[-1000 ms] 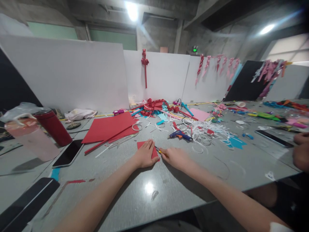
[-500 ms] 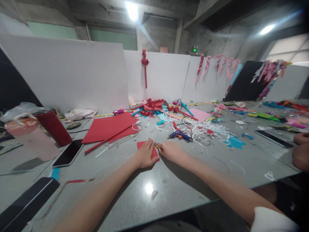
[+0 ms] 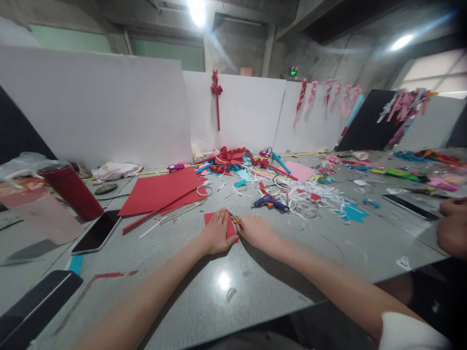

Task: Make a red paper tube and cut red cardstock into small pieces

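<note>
My left hand point(image 3: 215, 235) lies flat with fingers stretched over a small piece of red paper point(image 3: 209, 218), pressing it on the grey table. Parts of the paper show at its upper left corner and along the right side, between thumb and forefinger. Closed around a small cutter knife point(image 3: 234, 219) with a bit of yellow on it, my right hand point(image 3: 251, 229) rests just right of the paper. The blade end points up and left at the paper's right edge; whether it touches cannot be made out. Most of the knife is hidden in my fist.
Larger red sheets point(image 3: 156, 192) with a red stick lie left of my hands. A blue glue gun point(image 3: 270, 203) and white paper strips point(image 3: 310, 192) are to the right. A phone point(image 3: 97, 232), a red bottle point(image 3: 73, 190) and a pink bottle point(image 3: 38, 209) stand left. Another person's hands point(image 3: 452, 226) are far right.
The whole view has shifted slightly, so things sit a little further left. My left hand stays on the red paper, and my right hand still grips the knife at its edge.
</note>
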Available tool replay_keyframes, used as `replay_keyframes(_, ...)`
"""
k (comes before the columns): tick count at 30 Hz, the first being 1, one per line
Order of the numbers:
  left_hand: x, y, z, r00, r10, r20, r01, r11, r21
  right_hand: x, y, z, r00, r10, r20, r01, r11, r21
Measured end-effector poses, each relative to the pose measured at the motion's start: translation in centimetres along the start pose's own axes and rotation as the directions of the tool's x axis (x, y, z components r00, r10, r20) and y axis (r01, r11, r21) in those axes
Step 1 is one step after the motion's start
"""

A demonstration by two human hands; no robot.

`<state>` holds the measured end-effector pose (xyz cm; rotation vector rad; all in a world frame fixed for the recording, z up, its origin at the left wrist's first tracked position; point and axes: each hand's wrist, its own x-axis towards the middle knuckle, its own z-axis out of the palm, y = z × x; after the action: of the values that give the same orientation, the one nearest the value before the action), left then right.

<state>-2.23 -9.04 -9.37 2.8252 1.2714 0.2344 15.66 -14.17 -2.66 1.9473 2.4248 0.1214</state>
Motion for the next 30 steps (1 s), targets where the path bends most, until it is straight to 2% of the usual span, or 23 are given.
replay_keyframes(2, -0.1, 0.1, -0.1, 1.0, 0.005, 0.001, -0.005, 1.0, 0.0, 0.2, -0.2, 0.3, 0.999, -0.01, -0.048, 0.011, 1.0, 0.012)
replay_keyframes(6, -0.2, 0.3, -0.4, 1.0, -0.008, 0.012, 0.008, 1.0, 0.003, 1.0, -0.3, 0.5, 0.997, -0.001, -0.072, 0.003, 1.0, 0.026)
replay_keyframes(12, -0.3, 0.4, -0.4, 1.0, -0.01, 0.002, 0.01, 1.0, -0.011, 2.5, 1.1, 0.2, 0.996, 0.006, -0.084, -0.004, 1.0, 0.016)
replay_keyframes(17, 0.0, -0.1, 0.0, 1.0, -0.02, -0.003, 0.02, 0.993, -0.117, 5.0, 2.0, -0.2, 0.988, 0.112, -0.109, -0.111, 0.994, 0.013)
replay_keyframes(19, 0.2, -0.6, 0.0, 0.999, -0.048, 0.002, 0.047, 0.978, -0.205, 5.5, 1.9, -0.3, 0.98, 0.112, -0.167, -0.111, 0.994, 0.016)
replay_keyframes(22, 0.5, -1.6, -0.2, 0.992, -0.127, 0.001, 0.118, 0.92, -0.374, 5.7, 1.5, 0.0, 0.961, 0.045, -0.273, -0.019, 0.995, 0.097)
replay_keyframes(24, 0.5, -2.1, -0.3, 0.99, -0.139, -0.009, 0.121, 0.887, -0.446, 5.6, 1.3, 0.7, 0.966, -0.007, -0.257, 0.076, 0.962, 0.261)
replay_keyframes(27, 0.5, -2.4, 0.1, 0.994, -0.09, -0.055, 0.057, 0.899, -0.435, 5.4, 1.1, 2.3, 0.987, -0.077, -0.144, 0.14, 0.855, 0.5)
replay_keyframes(30, 0.5, -1.9, 0.8, 0.983, -0.08, -0.167, 0.018, 0.94, -0.342, 5.0, 1.1, 3.9, 0.973, -0.186, -0.135, 0.229, 0.818, 0.527)
